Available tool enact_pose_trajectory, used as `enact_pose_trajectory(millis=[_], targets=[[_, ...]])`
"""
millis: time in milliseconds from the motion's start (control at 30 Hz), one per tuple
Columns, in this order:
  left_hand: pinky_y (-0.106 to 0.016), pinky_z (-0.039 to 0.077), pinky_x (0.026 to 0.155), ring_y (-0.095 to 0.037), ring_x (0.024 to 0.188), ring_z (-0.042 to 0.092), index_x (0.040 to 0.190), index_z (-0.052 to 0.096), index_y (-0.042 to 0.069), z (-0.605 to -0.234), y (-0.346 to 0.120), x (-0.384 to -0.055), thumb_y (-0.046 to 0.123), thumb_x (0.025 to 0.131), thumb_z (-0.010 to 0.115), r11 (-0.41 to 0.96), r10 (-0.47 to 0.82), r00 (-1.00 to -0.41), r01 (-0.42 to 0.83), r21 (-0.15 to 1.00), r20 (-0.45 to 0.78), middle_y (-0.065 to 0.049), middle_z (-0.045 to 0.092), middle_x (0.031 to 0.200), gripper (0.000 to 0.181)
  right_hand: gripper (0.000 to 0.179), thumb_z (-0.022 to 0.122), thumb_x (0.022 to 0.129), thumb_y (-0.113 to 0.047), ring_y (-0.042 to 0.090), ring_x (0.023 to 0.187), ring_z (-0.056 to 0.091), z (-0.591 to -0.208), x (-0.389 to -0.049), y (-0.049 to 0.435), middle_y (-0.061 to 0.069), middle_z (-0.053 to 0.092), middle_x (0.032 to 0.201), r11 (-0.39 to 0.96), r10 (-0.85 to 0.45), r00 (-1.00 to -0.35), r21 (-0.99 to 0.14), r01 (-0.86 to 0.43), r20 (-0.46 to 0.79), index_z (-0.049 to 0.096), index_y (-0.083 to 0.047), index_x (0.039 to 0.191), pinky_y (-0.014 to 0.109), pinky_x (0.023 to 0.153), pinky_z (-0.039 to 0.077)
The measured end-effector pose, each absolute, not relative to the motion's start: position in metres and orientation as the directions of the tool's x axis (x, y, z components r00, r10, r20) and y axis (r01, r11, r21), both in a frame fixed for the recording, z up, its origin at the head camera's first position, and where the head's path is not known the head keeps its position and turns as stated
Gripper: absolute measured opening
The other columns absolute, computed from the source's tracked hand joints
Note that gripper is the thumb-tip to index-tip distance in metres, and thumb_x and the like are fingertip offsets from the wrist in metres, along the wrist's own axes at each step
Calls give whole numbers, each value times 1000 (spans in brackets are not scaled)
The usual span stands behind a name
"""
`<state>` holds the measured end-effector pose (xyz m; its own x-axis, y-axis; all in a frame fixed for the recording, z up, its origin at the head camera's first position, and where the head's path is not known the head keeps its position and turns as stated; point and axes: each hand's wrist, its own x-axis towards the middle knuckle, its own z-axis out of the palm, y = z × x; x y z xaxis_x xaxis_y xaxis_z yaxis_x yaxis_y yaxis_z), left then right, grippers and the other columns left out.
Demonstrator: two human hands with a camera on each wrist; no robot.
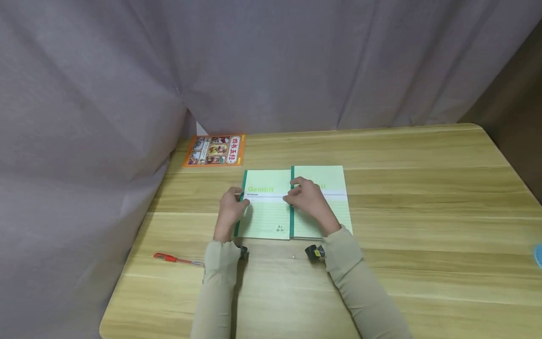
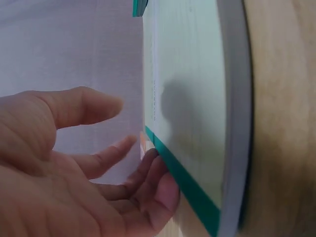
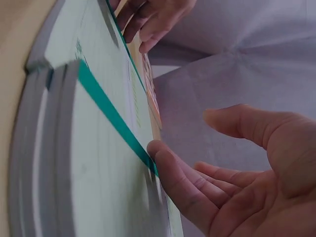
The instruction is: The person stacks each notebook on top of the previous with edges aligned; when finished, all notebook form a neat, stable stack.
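Observation:
Two pale green notebooks with dark green spines lie side by side on the table. At the left notebook (image 1: pixel 267 219), my left hand (image 1: pixel 229 208) has its fingertips along the spine, with the thumb held apart over the cover. My right hand (image 1: pixel 310 198) reaches over the right notebook (image 1: pixel 326 177), its fingers at that spine and its thumb lifted away. In the right wrist view, the right notebook (image 3: pixel 111 173) tops a stack and stands higher than the left one (image 3: pixel 74 29). Neither hand pinches anything; the fingers are loosely bent.
An orange picture-covered book (image 1: pixel 215 150) lies near the table's back left corner. A red pen (image 1: pixel 171 258) rests left of my left sleeve. A tiny pale bit (image 1: pixel 293 256) sits in front of the notebooks. Something blue (image 1: pixel 538 255) shows at the right edge. Grey curtains (image 1: pixel 271 66) hang behind.

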<state>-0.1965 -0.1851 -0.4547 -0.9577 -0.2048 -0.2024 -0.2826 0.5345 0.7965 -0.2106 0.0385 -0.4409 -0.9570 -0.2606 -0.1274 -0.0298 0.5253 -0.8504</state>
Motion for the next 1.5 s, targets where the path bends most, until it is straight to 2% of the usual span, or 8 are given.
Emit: enact_pose_trajectory(millis=[333,433,633,767,933,1167,1367,1500], targets=[[-49,51,94,-40,111,57,135,51,-14,-455,-185,-195,-4,88,59,556,-243,-931,-364,747,-273,-30,58,126,50,52,64,95,-18,26,94,70,-439,-204,17,19,74,107,591,-246,-958,-806,-28,-148,53,11,136,43,86,54],[-50,51,94,-40,111,57,134,52,-16,-455,-185,-194,-6,88,56,561,-240,-932,-360,746,-270,-31,58,126,47,52,64,94,-18,23,84,68,-437,-204,12,20,74,105,614,-239,-958,-789,-22,-159,53,11,136,39,80,53],[-52,52,93,-42,110,58,129,55,-18,-455,-184,-195,-9,86,54,567,-241,-934,-357,743,-265,-32,60,123,44,52,62,97,-20,15,55,49,-436,-204,4,12,68,77,685,-240,-954,-727,-34,-181,51,10,137,31,57,42],[-50,53,90,-41,106,59,127,56,-17,-455,-184,-196,-8,86,55,569,-247,-934,-356,741,-259,-31,60,120,42,50,63,96,-18,15,55,52,-437,-203,2,9,68,80,703,-222,-960,-710,-36,-171,53,10,136,30,57,44],[-46,53,84,-37,98,57,123,59,-16,-455,-185,-198,-13,83,53,555,-249,-944,-322,767,-217,-27,61,111,40,48,60,97,-16,18,54,47,-438,-201,3,10,65,67,685,-227,-960,-728,-40,-161,52,11,137,34,60,42],[-46,50,92,-38,109,57,134,48,-12,-460,-187,-200,-17,83,48,410,-218,-942,-326,852,-255,-27,59,120,51,44,59,96,-12,26,77,61,-445,-201,9,19,74,98,652,-200,-972,-758,-37,-125,56,11,133,42,80,52],[-45,50,87,-36,104,58,138,44,-11,-461,-189,-200,-17,84,45,349,-212,-942,-323,880,-261,-27,58,119,54,42,59,92,-7,25,76,63,-448,-200,12,16,73,93,618,-203,-975,-784,-58,-88,58,10,130,42,81,53],[-42,49,81,-34,95,57,140,44,-9,-457,-190,-200,-15,85,44,344,-224,-944,-309,886,-242,-25,59,113,55,42,63,90,-3,28,90,69,-449,-201,13,17,73,103,593,-213,-976,-800,-88,-50,59,11,129,44,84,55]])
